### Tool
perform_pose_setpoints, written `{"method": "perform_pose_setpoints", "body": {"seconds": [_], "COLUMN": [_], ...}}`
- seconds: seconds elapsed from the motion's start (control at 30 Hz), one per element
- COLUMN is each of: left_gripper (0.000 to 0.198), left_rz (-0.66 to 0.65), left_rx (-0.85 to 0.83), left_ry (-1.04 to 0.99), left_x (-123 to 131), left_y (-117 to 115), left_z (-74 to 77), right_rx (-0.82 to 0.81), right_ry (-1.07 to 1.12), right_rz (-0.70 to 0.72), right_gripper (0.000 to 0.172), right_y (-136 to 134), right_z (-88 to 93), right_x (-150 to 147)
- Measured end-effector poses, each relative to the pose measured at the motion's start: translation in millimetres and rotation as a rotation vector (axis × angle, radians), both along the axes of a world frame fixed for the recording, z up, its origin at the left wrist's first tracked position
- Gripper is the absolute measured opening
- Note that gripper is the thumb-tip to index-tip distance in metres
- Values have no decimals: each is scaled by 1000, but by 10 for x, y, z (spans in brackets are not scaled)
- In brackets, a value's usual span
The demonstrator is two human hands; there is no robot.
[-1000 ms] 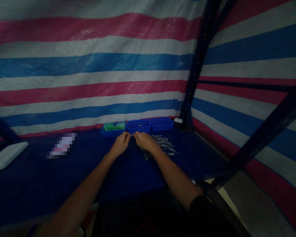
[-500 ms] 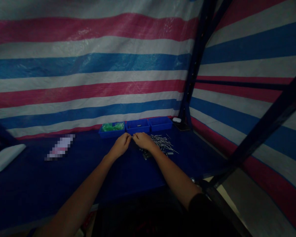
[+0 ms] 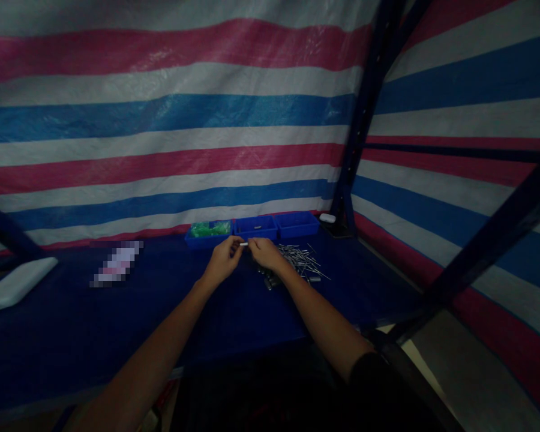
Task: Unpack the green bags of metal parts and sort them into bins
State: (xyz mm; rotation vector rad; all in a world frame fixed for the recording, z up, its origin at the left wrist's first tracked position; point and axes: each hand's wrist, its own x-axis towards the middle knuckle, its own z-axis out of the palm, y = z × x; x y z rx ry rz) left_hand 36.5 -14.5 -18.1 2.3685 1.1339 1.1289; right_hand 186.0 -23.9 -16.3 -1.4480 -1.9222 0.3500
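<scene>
A small, pale, bright cylindrical piece (image 3: 243, 244) spans the gap between my two hands above the blue table (image 3: 234, 324). My left hand (image 3: 225, 259) pinches its left end with thumb and fingers. At the other end, the closed fingertips of my right hand (image 3: 263, 253) grip it. Beside and partly behind my right hand lies a loose pile of thin metal rods (image 3: 302, 259). Short metal cylinders (image 3: 314, 279) rest by the pile's near side, some partly covered by my right wrist.
Three blue bins stand along the back: the left bin (image 3: 202, 242) with green bagged items, the middle bin (image 3: 255, 233) with small pieces, and the right bin (image 3: 297, 228). A white case (image 3: 327, 218) sits back right. Left are a blurred sheet (image 3: 117, 264) and a white object (image 3: 20, 285). Dark posts (image 3: 353, 144) frame the table.
My hands have drawn slightly apart, and the pale piece now shows between the fingertips. The whole view has shifted slightly; the rods and bins keep their places.
</scene>
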Motion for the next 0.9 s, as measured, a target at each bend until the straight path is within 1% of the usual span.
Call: {"method": "perform_pose_setpoints", "body": {"seconds": [0.23, 0.43, 0.5, 0.67, 0.77, 0.83, 0.9], "left_gripper": [22, 24, 26, 27, 26, 27, 30], "left_rz": [-18, -12, -11, 9, 27, 39, 55], "left_rx": [-12, -8, -4, 1, -17, -78, -169], "left_ry": [-21, 7, 11, -19, -59, -123, -214], "left_x": [-3, 7, 15, 24, 13, 1, -9], "left_y": [12, -14, -20, -16, 11, 46, 89], "left_z": [-3, 12, 12, 18, 16, -1, -30], "right_rx": [-32, 7, 0, -40, -69, -76, -40], "right_ry": [36, -96, -100, 45, 149, 191, 191], "right_rz": [42, 15, 1, -25, 14, 44, 62], "right_gripper": [43, 42, 41, 42, 42, 39, 32], "right_y": [22, 50, 52, 50, 44, 39, 32], "right_z": [-36, -50, -46, -30, -23, -27, -38], "right_x": [19, 1, -15, -68, -87, -86, -74]}}
